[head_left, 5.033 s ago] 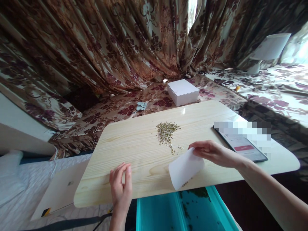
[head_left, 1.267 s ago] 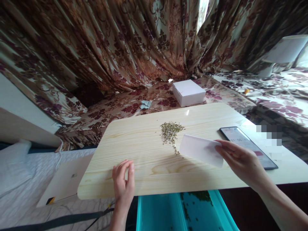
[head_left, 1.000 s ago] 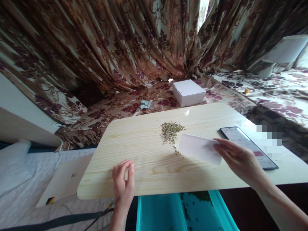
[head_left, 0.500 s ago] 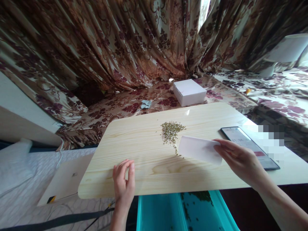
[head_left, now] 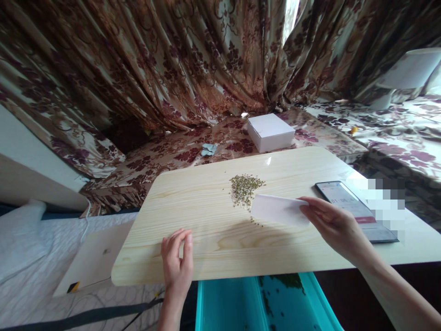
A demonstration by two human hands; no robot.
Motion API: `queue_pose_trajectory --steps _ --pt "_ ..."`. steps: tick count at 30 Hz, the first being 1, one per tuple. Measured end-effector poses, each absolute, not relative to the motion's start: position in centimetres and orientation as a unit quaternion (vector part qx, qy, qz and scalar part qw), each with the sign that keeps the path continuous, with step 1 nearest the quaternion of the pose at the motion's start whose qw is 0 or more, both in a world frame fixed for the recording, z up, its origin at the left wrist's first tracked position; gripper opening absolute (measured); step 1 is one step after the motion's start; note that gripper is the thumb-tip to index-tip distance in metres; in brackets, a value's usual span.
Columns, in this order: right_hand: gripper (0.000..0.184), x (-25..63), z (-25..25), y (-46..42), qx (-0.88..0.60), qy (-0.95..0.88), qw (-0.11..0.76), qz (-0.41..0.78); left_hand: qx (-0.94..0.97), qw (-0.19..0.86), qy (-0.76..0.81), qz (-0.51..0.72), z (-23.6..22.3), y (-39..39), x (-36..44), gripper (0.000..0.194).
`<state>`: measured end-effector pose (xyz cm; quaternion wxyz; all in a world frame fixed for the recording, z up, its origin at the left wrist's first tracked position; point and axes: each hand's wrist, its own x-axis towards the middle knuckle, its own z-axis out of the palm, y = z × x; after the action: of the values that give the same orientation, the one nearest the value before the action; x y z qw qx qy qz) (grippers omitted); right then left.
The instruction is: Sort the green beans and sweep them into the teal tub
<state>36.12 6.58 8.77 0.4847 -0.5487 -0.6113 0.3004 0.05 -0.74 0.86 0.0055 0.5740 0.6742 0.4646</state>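
A small heap of greenish seeds [head_left: 246, 187] lies near the middle of a pale wooden board [head_left: 206, 230]. My right hand [head_left: 332, 225] pinches a white paper card [head_left: 278, 210] by its right end; the card's left edge reaches the lower edge of the heap. My left hand [head_left: 177, 262] rests at the board's near edge, fingers loosely curled with the tips close together and nothing in them.
A phone [head_left: 354, 209] lies on the board's right side. A teal bin [head_left: 262, 303] with seeds inside sits under the near edge. A white box [head_left: 270, 132] and a crumpled scrap [head_left: 208, 148] lie on the flowered cloth behind. Curtains hang at the back.
My right hand has brought the card from the board's near edge up to the seed heap, then slid it left against the heap. My left hand has hardly moved.
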Motion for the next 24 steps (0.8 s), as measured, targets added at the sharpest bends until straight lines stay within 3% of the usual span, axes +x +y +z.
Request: queue_pose_trajectory --steps 24 --pt "0.053 36.7 8.7 8.9 -0.523 -0.637 0.459 0.332 0.586 0.0 0.667 0.461 0.2 -0.5 -0.6 0.032"
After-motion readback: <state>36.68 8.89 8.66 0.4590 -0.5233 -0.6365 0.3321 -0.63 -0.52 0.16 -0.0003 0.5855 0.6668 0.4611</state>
